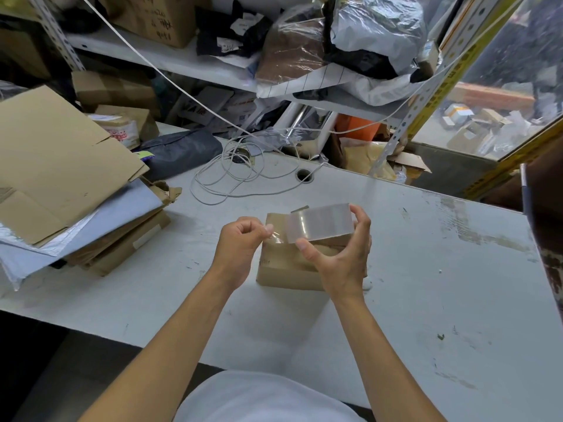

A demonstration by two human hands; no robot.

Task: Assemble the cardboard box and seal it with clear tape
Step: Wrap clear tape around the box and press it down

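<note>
While your right hand (341, 254) wraps the tape roll (323, 222) with thumb at its near edge and fingers over the far edge, your left hand (240, 245) pinches the loose tape end (278, 237) between thumb and forefinger, just left of the roll. So both grips are closed: right on the roll, left on the tape end. The roll is wide, clear and glossy, held on its side so its outer face looks up at you.

Directly under both grips sits the box (286, 269), small, plain brown cardboard, resting on the bench (426, 284). One flap (300, 209) sticks up behind the roll; whether the top is fully closed you cannot tell, since your hands cover it.

Pale and scuffed, the bench shows tape residue to the right of your right grip. Left of your left grip lies a stack of flattened cardboard (61, 166) and grey mailers (91, 220). Beyond the grips a white cable (231, 178) lies coiled near a round hole (304, 175), and a shelf (170, 59) behind holds bagged goods and boxes.
</note>
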